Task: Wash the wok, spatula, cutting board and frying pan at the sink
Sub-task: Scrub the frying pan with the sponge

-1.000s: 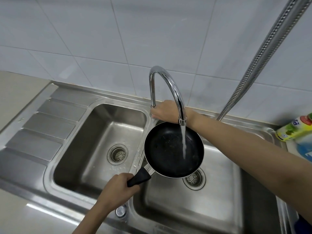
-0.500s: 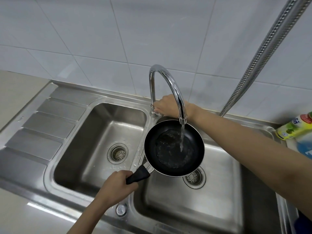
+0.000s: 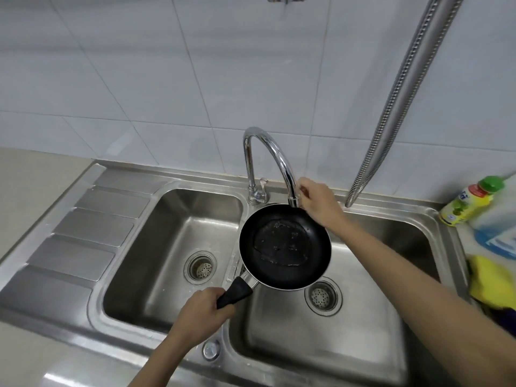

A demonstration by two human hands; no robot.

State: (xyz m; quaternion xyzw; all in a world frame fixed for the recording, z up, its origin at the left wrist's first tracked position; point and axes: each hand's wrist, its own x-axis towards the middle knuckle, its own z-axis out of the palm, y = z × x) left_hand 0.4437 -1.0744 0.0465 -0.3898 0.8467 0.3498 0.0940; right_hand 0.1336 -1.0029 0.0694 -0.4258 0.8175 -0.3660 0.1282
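Note:
A small black frying pan point(image 3: 284, 247) with a shallow pool of water in it hangs level over the divider of the double steel sink point(image 3: 173, 191). My left hand point(image 3: 199, 314) grips its black handle. My right hand point(image 3: 318, 203) is off the tap handle and sits beside the spout end of the chrome gooseneck tap point(image 3: 268, 152), fingers loosely curled against the nozzle. No water runs from the spout. Wok, spatula and cutting board are out of view.
A drainboard point(image 3: 83, 236) lies left of the left basin. A corrugated metal hose point(image 3: 402, 101) hangs down the tiled wall at right. A green-capped yellow bottle point(image 3: 472, 202), a blue-labelled bottle point(image 3: 499, 233) and a yellow cloth point(image 3: 491, 280) sit on the right edge.
The water stream has stopped. My right hand moved from the tap's base handle to the spout end. The pan stays in place, now holding pooled water.

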